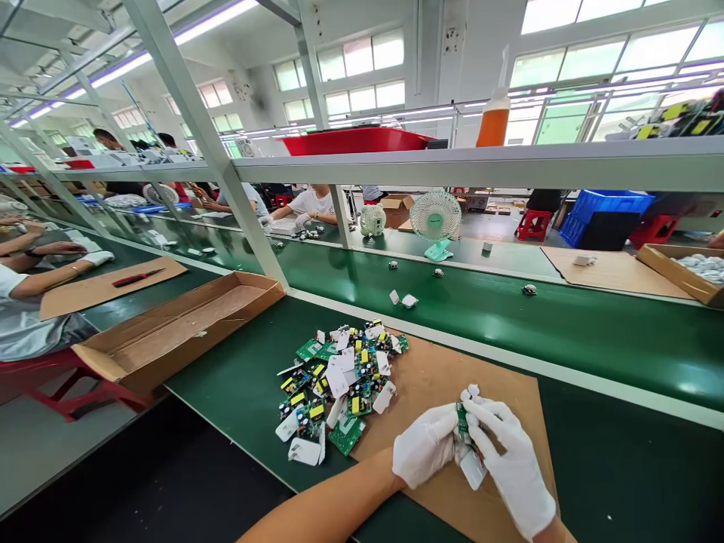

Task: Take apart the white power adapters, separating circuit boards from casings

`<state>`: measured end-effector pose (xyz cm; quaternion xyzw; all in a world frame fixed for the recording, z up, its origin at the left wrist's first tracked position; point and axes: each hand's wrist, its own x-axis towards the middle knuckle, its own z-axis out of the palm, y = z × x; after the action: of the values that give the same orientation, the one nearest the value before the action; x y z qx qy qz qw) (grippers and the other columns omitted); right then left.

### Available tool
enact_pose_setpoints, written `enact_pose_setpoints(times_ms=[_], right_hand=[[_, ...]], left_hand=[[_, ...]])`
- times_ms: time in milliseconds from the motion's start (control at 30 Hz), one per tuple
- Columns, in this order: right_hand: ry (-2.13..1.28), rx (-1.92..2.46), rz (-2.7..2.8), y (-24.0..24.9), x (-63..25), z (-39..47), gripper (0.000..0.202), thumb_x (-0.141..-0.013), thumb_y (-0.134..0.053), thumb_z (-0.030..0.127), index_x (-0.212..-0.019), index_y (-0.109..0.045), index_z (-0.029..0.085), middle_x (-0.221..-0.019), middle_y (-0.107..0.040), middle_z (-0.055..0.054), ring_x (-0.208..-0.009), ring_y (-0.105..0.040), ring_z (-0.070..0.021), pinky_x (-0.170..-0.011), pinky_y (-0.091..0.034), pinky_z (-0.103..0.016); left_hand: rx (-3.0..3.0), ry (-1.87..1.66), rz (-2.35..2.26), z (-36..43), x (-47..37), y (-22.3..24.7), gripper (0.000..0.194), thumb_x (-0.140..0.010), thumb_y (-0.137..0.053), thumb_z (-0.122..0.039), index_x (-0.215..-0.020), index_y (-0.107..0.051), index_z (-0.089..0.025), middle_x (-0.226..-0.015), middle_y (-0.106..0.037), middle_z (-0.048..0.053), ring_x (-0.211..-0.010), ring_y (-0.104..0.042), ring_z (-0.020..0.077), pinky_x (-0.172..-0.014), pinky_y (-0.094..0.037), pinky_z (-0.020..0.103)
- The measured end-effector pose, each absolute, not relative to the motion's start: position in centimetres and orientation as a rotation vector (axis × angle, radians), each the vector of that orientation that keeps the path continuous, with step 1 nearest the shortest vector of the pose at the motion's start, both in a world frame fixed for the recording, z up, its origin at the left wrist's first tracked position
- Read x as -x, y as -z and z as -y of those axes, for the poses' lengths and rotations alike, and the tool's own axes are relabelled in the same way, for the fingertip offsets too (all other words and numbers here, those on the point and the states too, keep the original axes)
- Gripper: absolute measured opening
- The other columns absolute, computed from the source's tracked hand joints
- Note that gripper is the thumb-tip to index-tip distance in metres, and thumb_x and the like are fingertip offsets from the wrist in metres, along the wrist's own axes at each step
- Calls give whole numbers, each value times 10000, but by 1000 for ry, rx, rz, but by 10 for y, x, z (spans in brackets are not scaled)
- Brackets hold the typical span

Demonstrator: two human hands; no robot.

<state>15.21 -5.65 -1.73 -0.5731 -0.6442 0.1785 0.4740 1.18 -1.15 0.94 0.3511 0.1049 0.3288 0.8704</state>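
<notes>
Gripping a small green circuit board [463, 422] between them, both gloved hands meet at the lower centre-right of the frame, over a brown cardboard sheet [435, 377] that lies on the dark green bench [237, 385]. The left hand [425, 443] has its fingers curled closed around the board from the left side. The right hand [512, 460] closes on it from the right, fingertips pinched at the top, where a bit of white plastic shows. A white plastic casing piece [473, 469] pokes out below the board, between the two palms; which hand bears it I cannot tell.

Just left of the hands, near the middle of the frame, a loose heap of green circuit boards and white casing parts [339, 381] spreads across the edge of the cardboard sheet and onto the bench. Further left lies a flat, open cardboard box [175, 332]. Beyond the bench runs a green conveyor belt [509, 317] carrying a few scattered small parts. A small pale green desk fan [435, 222] stands behind the belt at centre. On the shelf above, toward the upper right, an orange squeeze bottle [494, 121] stands beside a red tray [354, 140]. Other people's arms rest at the far left edge.
</notes>
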Motion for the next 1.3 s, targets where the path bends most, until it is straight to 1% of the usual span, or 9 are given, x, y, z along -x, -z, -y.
enact_pose_setpoints(times_ms=[333, 600, 733, 867, 967, 1033, 1100, 1167, 1300], right_hand=[[-108, 1359, 1672, 19, -152, 57, 246, -873, -537, 229, -1069, -677, 279, -997, -653, -62, -944, -634, -242, -808, -557, -381], [-6, 1347, 1767, 26, -151, 57, 312, -890, -489, 207, -1151, -616, 321, -1062, -626, -68, -992, -617, -251, -804, -565, -415], [-217, 1378, 1775, 29, -156, 59, 336, -903, -463, 282, -1195, -610, 361, -1154, -602, -69, -1087, -574, -296, -897, -507, -522], [-509, 1350, 1522, 29, -157, 59, 213, -875, -551, 338, -1043, -683, 335, -1119, -604, -45, -1118, -569, -267, -978, -480, -449], [-679, 1355, 1293, 29, -155, 57, 473, -829, -621, 376, -1282, -493, 332, -1326, -503, -60, -1206, -524, -260, -1036, -435, -445], [-846, 1345, 1267, 27, -153, 57, 607, -834, -596, 426, -1386, -370, 314, -1452, -408, -76, -1312, -425, -262, -1079, -381, -451], [-1026, 1327, 1313, 22, -149, 58, 580, -860, -532, 472, -1394, -390, 292, -1503, -359, -58, -1391, -292, -247, -1124, -292, -437], [-1131, 1316, 1332, 15, -145, 60, 564, -877, -487, 496, -1400, -397, 304, -1515, -346, -26, -1409, -243, -223, -1139, -242, -422], [-1160, 1304, 1285, 4, -139, 63, 572, -851, -537, 502, -1380, -435, 310, -1492, -387, -33, -1361, -355, -222, -1113, -308, -400]], left_hand=[[-770, -732, -205, 15, -12, -12, 394, -792, -646, -451, -968, -682, -100, -903, -651, 131, -915, -604, 240, -891, -442, 411], [-695, -750, -197, 14, -14, -9, 398, -790, -642, -453, -959, -679, -95, -880, -647, 131, -859, -615, 230, -839, -463, 402], [-791, -797, -259, 13, -14, -4, 522, -758, -626, -565, -967, -676, -89, -877, -643, 130, -849, -612, 246, -822, -460, 408], [-1054, -813, -317, 12, -10, -1, 570, -805, -538, -604, -1015, -671, -91, -908, -646, 121, -883, -588, 237, -858, -435, 388], [-1239, -842, -355, 12, -3, -2, 574, -821, -515, -605, -1128, -619, -131, -991, -634, 109, -938, -562, 225, -879, -420, 365], [-1259, -886, -373, 13, 1, -5, 546, -809, -546, -592, -1157, -573, -172, -1003, -622, 89, -920, -556, 202, -849, -424, 343], [-1234, -905, -378, 13, 3, -10, 502, -775, -596, -589, -1068, -572, -182, -943, -616, 64, -840, -549, 173, -799, -427, 318], [-1204, -870, -387, 12, 4, -13, 493, -732, -629, -611, -942, -584, -168, -863, -605, 45, -744, -522, 147, -744, -423, 296], [-1172, -690, -378, 9, 1, -10, 544, -721, -594, -664, -814, -641, -130, -779, -604, 48, -699, -510, 148, -726, -419, 304]])
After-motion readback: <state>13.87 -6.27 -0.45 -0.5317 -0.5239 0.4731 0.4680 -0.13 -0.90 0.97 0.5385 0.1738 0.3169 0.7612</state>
